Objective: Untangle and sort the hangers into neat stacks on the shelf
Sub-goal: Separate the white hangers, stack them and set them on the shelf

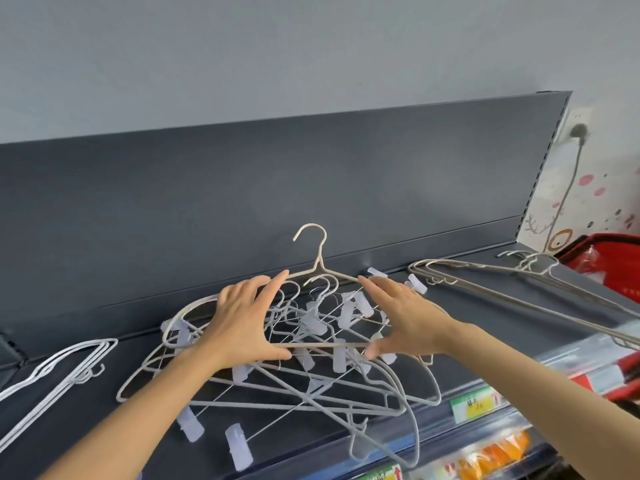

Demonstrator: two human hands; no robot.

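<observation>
Closest to the camera, the front edge of the dark shelf [104,386] has a few translucent clips [239,452] dangling off thin hanger bars, right at the lip. Just behind that is the tangled pile of hangers [311,386], grey and cream ones all crossed over each other with more clips mixed in. Both hands are on the cream hanger [318,268] sitting on top of the mess: the left hand [242,323] is wrapped around its left shoulder with the thumb on the bottom bar, and the right hand [401,317] pinches the right side the same way, fingers along the top arm and thumb at the bar. Off to the left lies a neat little stack of white hangers [69,368], and farther back on the right there's a beige stack [519,282] lying flat. A red basket [602,258] sits past the shelf's end.
</observation>
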